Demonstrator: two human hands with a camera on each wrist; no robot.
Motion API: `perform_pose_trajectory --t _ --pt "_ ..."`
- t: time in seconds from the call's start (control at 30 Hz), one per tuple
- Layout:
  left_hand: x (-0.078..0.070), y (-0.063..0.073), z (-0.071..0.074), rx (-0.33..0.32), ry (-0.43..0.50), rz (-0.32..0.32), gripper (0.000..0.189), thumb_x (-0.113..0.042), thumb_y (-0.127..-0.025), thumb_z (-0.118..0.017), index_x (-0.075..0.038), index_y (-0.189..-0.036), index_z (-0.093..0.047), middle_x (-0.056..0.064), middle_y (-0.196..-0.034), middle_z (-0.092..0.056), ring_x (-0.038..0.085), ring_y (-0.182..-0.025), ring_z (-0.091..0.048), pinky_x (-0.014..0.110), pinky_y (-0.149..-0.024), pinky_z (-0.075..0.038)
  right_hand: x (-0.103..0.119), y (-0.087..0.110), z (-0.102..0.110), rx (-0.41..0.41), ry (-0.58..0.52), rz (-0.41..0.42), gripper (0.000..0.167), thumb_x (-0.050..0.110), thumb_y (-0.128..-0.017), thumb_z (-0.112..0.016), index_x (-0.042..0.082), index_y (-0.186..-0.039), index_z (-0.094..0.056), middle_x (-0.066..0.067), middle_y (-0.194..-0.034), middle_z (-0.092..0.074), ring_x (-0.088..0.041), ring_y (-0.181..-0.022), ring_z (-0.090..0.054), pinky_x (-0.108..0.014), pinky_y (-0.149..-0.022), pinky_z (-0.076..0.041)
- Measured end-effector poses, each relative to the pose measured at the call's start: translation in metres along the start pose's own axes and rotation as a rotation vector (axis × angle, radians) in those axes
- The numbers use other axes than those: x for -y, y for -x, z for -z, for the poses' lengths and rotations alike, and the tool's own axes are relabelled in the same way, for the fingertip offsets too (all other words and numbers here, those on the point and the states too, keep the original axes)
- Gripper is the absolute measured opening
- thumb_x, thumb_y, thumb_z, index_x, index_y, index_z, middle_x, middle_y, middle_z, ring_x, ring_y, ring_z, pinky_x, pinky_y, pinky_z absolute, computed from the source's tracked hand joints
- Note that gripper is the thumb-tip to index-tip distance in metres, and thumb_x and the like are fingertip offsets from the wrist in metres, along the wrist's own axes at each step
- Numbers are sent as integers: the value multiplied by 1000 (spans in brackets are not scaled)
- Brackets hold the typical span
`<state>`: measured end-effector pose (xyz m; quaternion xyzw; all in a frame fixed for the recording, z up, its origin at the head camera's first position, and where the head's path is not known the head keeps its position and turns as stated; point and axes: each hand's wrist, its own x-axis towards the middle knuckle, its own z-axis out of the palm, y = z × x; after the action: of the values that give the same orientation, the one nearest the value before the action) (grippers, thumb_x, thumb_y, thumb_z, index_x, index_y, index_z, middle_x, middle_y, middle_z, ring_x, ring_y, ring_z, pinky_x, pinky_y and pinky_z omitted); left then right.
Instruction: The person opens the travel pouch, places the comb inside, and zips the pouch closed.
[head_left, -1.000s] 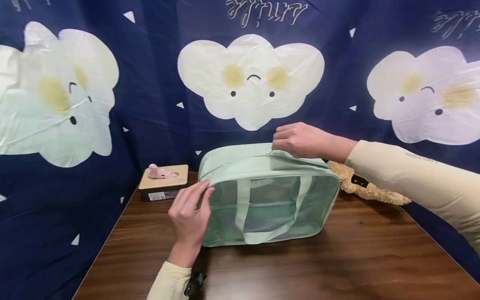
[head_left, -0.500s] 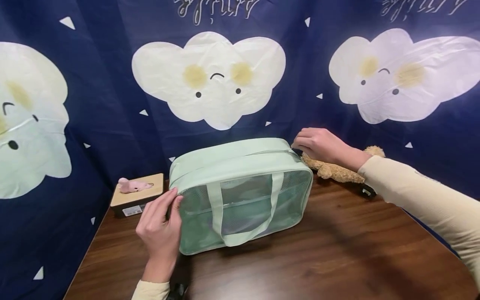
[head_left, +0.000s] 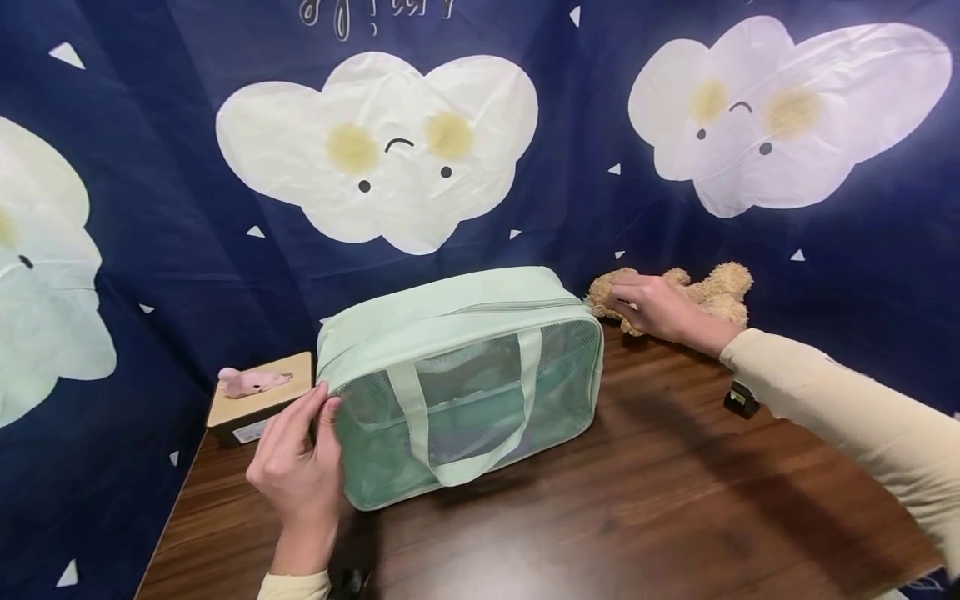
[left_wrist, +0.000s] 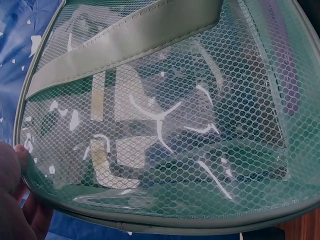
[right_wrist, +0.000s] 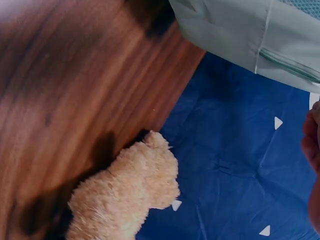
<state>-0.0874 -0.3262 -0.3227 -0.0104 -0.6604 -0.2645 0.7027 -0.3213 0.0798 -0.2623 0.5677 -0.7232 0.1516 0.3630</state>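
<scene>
A mint-green zippered bag (head_left: 450, 325) stands on the table, with mesh and clear plastic on its front and a handle (head_left: 455, 473) hanging down. Its zipper (head_left: 517, 306) runs along the top toward the right end. With thumb and fingers, my left hand (head_left: 300, 467) pinches the bag's near-left top corner; the left wrist view shows those fingers at the bag's edge. My right hand (head_left: 652, 307), fingers loosely curled, is off the bag's right end and overlaps a tan plush toy (head_left: 726, 292) in the head view. The right wrist view shows only part of this hand.
Left of the bag, a black box (head_left: 225, 429) with a light wooden top bears a small pink animal figure (head_left: 251, 382). A dark blue curtain (head_left: 555, 200) printed with clouds hangs behind the brown wooden table (head_left: 570, 517).
My right hand has slid from the zipper at mid-top to the bag's right end, then come away from it. The head view has turned right. My left hand keeps its corner.
</scene>
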Motion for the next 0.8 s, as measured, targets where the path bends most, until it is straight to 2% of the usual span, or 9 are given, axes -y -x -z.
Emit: perform_pose_trajectory --t 0.23,0.43,0.5,0.57,0.67,0.7,0.8 --pt "-1 3 -1 14 -34 24 25 7 -73 -88 3 -96 -82 20 -92 -78 40 -82 -71 5 -94 -44 -6 15 -10 9 -29 -8 23 -19 -77 -74 3 -82 -68 -8 -78 -68 -22 -70 -65 -43 -62 -55" --pt "-1 4 -1 27 -56 28 23 4 -75 -88 2 -97 -82 17 -94 -79 35 -83 -70 4 -93 -44 -5 25 -16 14 10 -8 26 -21 -76 -73 4 -80 -65 -7 -76 -65 -21 -69 -63 -40 -62 -56" --pt "-1 5 -1 34 -55 19 22 4 -75 -88 2 -96 -82 17 -93 -79 25 -84 -71 3 -92 -43 -4 30 -19 13 29 -7 26 -20 -75 -73 4 -80 -65 -6 -75 -63 -20 -68 -62 -38 -61 -56" --pt "-2 6 0 48 -52 12 23 5 -75 -87 3 -97 -82 18 -93 -78 6 -87 -70 3 -91 -42 -4 35 -21 13 46 -3 27 -21 -75 -71 5 -79 -64 -5 -74 -60 -20 -66 -60 -37 -59 -56" --pt "-4 6 0 73 -49 5 23 6 -75 -87 3 -98 -81 19 -93 -78 -18 -97 -61 3 -93 -42 -3 42 -23 15 72 -1 27 -21 -75 -70 5 -79 -62 -4 -73 -59 -19 -66 -59 -36 -59 -55" --pt "-5 6 0 82 -50 3 23 5 -76 -87 3 -98 -81 19 -93 -78 -22 -101 -58 3 -93 -42 -4 44 -23 20 73 -4 27 -21 -75 -69 5 -79 -62 -4 -73 -58 -19 -66 -58 -36 -58 -55" --pt "-7 4 1 95 -55 -4 23 6 -76 -87 3 -98 -81 20 -93 -78 -24 -104 -57 3 -95 -42 -4 48 -25 36 78 -4 26 -20 -78 -68 5 -80 -62 -4 -74 -57 -19 -66 -58 -37 -59 -54"
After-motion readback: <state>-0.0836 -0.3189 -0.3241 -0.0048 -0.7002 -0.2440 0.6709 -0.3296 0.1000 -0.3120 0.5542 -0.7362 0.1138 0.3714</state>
